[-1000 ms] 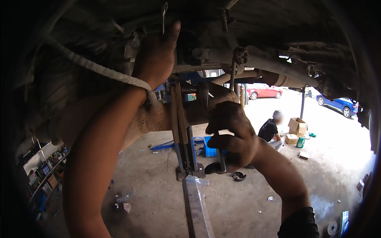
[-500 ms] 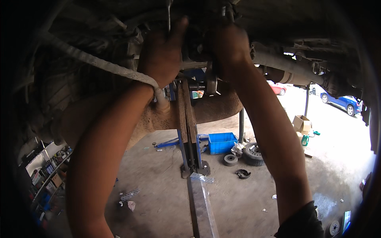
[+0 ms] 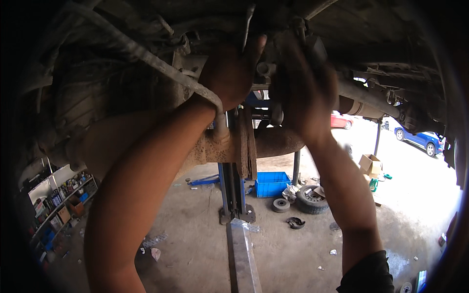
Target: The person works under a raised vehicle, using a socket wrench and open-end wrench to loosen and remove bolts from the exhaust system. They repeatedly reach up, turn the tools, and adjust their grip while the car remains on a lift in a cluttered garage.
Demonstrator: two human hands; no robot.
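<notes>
Both arms reach up under a raised vehicle. My left hand [image 3: 228, 75] is closed among the dark underbody parts, one digit pointing up beside a thin metal rod [image 3: 248, 24]. What it holds, if anything, is hidden in shadow. To its right, my right hand [image 3: 309, 95] is blurred by motion; its fingers look stretched upward near a metal fitting [image 3: 300, 30], with no held thing visible. A grey sleeved cable [image 3: 156, 62] crosses over my left wrist and runs down to the rusty axle housing [image 3: 215, 149]. A round metal bush end [image 3: 265, 70] shows between the hands.
Beyond the axle stands a blue lift post [image 3: 229, 190]. On the floor lie a blue crate [image 3: 272, 184], a wheel [image 3: 312, 199], a brake drum [image 3: 281, 205] and brake shoes [image 3: 295, 223]. Shelves [image 3: 63, 205] stand left; a cardboard box [image 3: 370, 165] and blue car [image 3: 419, 138] are right.
The view has shifted, and both hands now appear farther right and a little lower. My right hand has gone from a closed fist at the fitting to blurred, stretched fingers.
</notes>
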